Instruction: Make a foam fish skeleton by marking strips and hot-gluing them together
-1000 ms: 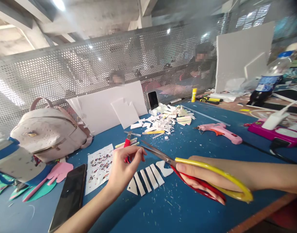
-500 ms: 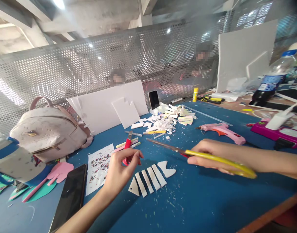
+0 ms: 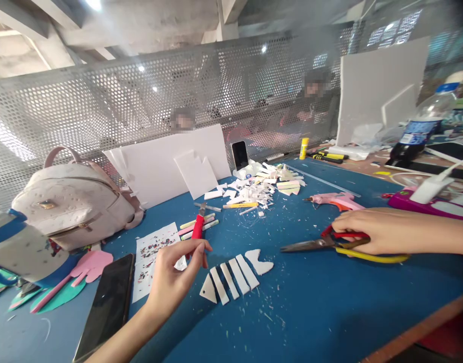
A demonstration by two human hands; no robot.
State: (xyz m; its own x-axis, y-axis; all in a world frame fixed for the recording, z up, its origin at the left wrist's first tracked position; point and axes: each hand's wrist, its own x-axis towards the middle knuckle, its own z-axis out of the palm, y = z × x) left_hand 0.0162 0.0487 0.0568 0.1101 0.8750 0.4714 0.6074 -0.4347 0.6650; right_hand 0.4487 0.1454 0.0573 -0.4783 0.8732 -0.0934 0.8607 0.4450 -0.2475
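Note:
My left hand (image 3: pixel 175 269) hovers over the table with its fingers loosely curled and thumb close to the index finger; nothing shows in it. Just beyond it lies a red utility knife (image 3: pixel 198 227). To its right, white foam pieces are laid out in a fish-skeleton shape: a pointed head (image 3: pixel 209 291) with a small hole, several strips (image 3: pixel 229 280) and a notched tail (image 3: pixel 259 262). My right hand (image 3: pixel 362 229) is closed around the handles of a pair of scissors (image 3: pixel 310 245), one handle red and one yellow, low at the table top. The blades point left.
White scraps (image 3: pixel 257 189) are heaped behind, near a standing phone (image 3: pixel 239 155). A pink glue gun (image 3: pixel 335 200) and purple power strip (image 3: pixel 413 204) are right. Speckled paper (image 3: pixel 144 262), a dark phone (image 3: pixel 106 307) and a backpack (image 3: pixel 76 201) are left.
My right hand has moved right and turned, lowering the scissors toward the table. My left hand has shifted slightly left and down. The foam pieces stay in place.

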